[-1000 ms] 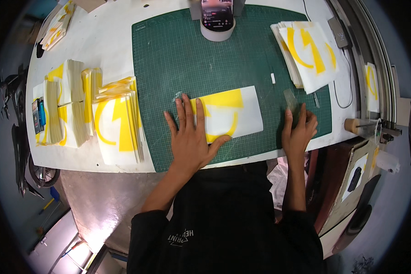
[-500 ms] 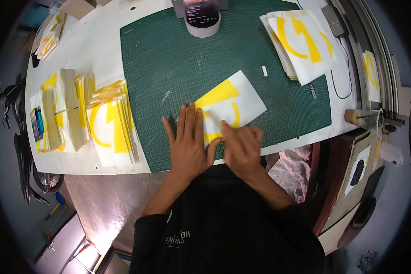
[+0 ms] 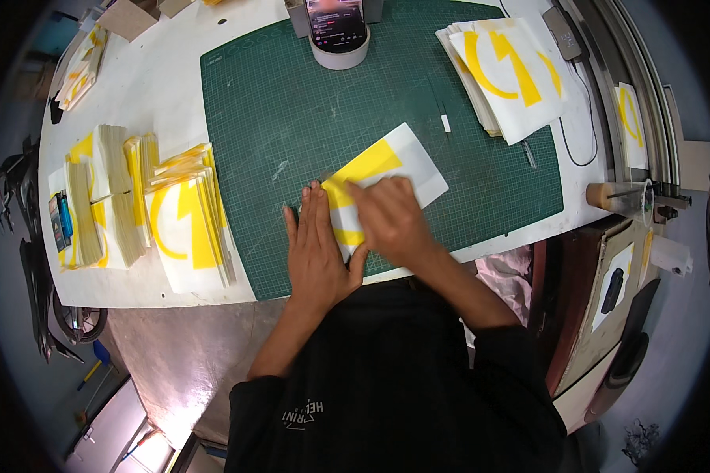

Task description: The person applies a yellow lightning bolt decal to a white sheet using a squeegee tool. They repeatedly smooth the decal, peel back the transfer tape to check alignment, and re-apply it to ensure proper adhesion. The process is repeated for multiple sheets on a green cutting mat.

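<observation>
A white sheet [image 3: 422, 169] with yellow printed shapes lies folded at a slant on the green cutting mat [image 3: 292, 102]. My left hand [image 3: 315, 252] rests flat along the sheet's left edge, fingers stretched out and thumb spread toward its lower corner. Over the sheet's middle, my right hand [image 3: 394, 221] has its fingers curled, with the index finger reaching toward the upper left edge. A pale yellowish blur shows at that fingertip; whether it is a held thing or the print behind, I cannot make out.
Stacks of similar folded yellow-and-white sheets [image 3: 185, 229] stand at the left, with another stack [image 3: 505, 71] at the far right of the mat. A phone [image 3: 337, 27] leans in a round white holder [image 3: 341, 58]. A small white piece [image 3: 446, 124] and a clear cup [image 3: 635, 201] lie to the right.
My right hand has moved left and up across the sheet, toward the fingertips of my left hand. My left hand still presses the sheet's left edge. The whole view has shifted slightly.
</observation>
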`<state>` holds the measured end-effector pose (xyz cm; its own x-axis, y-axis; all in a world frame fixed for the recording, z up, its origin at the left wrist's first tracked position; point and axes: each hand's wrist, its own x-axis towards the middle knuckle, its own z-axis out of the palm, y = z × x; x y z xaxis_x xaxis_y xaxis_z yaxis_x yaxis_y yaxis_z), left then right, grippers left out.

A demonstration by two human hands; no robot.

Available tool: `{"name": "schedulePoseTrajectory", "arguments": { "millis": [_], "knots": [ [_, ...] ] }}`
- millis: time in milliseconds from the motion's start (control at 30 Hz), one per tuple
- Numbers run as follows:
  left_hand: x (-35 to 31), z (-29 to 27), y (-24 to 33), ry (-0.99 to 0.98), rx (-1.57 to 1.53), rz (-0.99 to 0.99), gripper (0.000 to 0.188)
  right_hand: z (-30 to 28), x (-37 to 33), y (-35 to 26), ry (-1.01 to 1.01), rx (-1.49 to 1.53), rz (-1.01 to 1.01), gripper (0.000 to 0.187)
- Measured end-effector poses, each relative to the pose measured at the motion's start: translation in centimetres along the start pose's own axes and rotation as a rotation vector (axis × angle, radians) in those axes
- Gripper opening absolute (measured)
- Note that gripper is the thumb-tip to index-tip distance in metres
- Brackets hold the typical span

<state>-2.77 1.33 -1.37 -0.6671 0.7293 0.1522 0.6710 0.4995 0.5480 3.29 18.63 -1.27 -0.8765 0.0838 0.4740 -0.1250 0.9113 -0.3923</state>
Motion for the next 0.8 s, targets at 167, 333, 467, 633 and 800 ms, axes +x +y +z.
{"name": "schedulePoseTrajectory", "arguments": {
  "millis": [167,333,467,633,800],
  "knots": [
    [0.0,-0.6,0.8,-0.039,0.162,0.025,0.084,-3.5,1.4,10.8,0.200,-0.164,0.268,0.037],
    [-0.8,-2.0,4.8,-0.077,0.214,-0.049,0.072,-5.7,1.1,7.2,0.219,0.076,0.239,0.034],
    [5.0,-2.6,1.4,0.011,-0.039,0.036,0.048,-4.7,0.0,6.1,0.125,0.106,0.168,0.034],
    [12.7,-3.1,-2.4,-0.358,-0.309,0.040,0.049,-0.7,-0.8,3.4,0.045,0.062,0.054,0.034],
    [12.7,-1.2,-4.0,-0.349,-0.109,0.174,0.050,-1.4,-3.6,-2.8,-0.067,0.096,-0.056,0.027]
  ]
}}
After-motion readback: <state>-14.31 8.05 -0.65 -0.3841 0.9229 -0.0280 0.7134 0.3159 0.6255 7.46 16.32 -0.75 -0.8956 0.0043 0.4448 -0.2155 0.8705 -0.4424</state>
